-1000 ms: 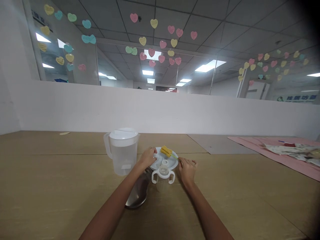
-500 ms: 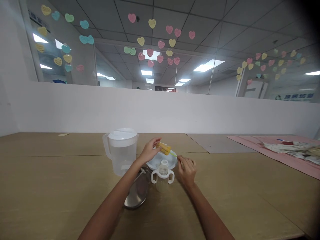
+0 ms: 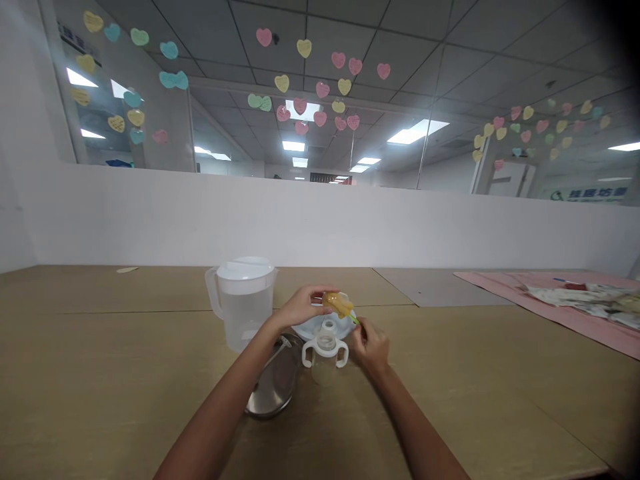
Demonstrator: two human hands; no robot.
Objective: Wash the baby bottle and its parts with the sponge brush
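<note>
Head view: both hands closed on parts of one yellow sponge brush assembly

The right hand (image 3: 371,347) has the green handle (image 3: 355,321) pinched between thumb and fingers, with no visible gap. The left hand (image 3: 305,305) is partly curled, its thumb and fingers around a clear cover (image 3: 332,296), probably a cap, at the yellow sponge head (image 3: 345,308). Exact finger contact on the far side cannot be told.

The sponge head lies ahead and to the left of the right hand's grip, immediately to the right of the left fingertips. The brush's long axis slants from the left hand down to the right hand. The left hand is nearer the head; the right, the handle end.

Below the grip, a white plate (image 3: 306,330) lies behind an upright two-handled baby bottle (image 3: 327,345). Nearer the wearer, beneath the left forearm, is a metal kidney dish (image 3: 277,385); a lidded pitcher (image 3: 248,305) stands left of the left hand.

Blue Chinese lettering (image 3: 597,193) on the far-right glass is too soft to read reliably. Writing on the heart-shaped notes (image 3: 304,48) is illegible. No brand is readable.
</note>
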